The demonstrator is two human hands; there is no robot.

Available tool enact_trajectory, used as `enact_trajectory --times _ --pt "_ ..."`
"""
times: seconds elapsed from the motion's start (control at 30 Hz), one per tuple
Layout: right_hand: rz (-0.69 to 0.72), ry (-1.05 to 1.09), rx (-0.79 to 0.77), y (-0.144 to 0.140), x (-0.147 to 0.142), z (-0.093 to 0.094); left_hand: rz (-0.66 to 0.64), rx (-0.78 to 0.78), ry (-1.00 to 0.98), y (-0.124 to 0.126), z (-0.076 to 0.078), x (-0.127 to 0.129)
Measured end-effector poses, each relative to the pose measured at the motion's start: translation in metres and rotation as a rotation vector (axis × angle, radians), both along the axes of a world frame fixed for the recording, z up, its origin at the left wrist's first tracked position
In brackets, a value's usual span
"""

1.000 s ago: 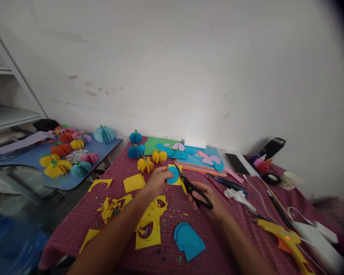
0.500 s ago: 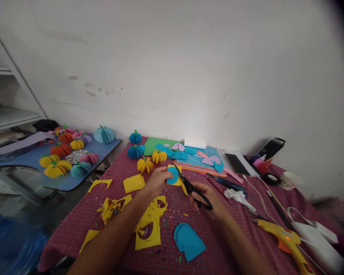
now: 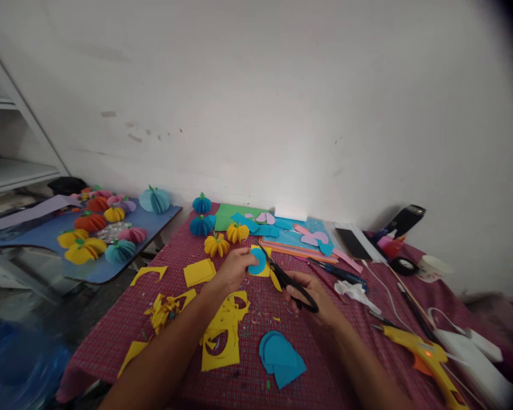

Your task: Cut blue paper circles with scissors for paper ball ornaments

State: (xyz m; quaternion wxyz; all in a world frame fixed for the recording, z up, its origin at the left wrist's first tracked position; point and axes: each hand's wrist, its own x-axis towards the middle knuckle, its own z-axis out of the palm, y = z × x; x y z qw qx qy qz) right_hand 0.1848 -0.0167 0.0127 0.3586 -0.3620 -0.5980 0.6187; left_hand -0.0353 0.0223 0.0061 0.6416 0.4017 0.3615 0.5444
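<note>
Between thumb and fingers, my left hand [image 3: 236, 269] pinches a blue paper circle [image 3: 257, 262] laid against a square of yellow paper [image 3: 265, 250]. My right hand [image 3: 310, 296] grips black-handled scissors [image 3: 288, 280], whose blades reach the right edge of the yellow paper. A partly cut yellow strip [image 3: 276, 280] hangs by the blades. Yellow paper offcuts with round holes [image 3: 228, 347] lie beneath my left forearm. In front of my right hand rests a small pile of blue paper pieces [image 3: 281, 356].
Yellow paper squares [image 3: 199, 272] lie left of my hands; yellow paper pumpkins [image 3: 216, 245] and blue ones [image 3: 202, 226] stand behind. A yellow glue gun [image 3: 423, 350], a phone [image 3: 354, 245] and a black bottle [image 3: 404, 221] are at right. More paper pumpkins [image 3: 85, 250] fill a side table.
Almost nothing differs. My right hand and the scissors' handles have shifted very slightly; the left hand keeps its pinch on the paper.
</note>
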Motion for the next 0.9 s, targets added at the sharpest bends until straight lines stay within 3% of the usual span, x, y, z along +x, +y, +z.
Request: enact_trajectory --times 0.43,0.9 --pt "0.028 0.017 -0.050 -0.0009 0.0046 0.0001 -0.023 -0.013 0.058 -0.0006 0.0011 -0.0011" --pt "0.035 0.007 -0.047 0.0002 0.0073 -0.0005 -0.087 0.031 0.170 0.0018 -0.0078 -0.0037"
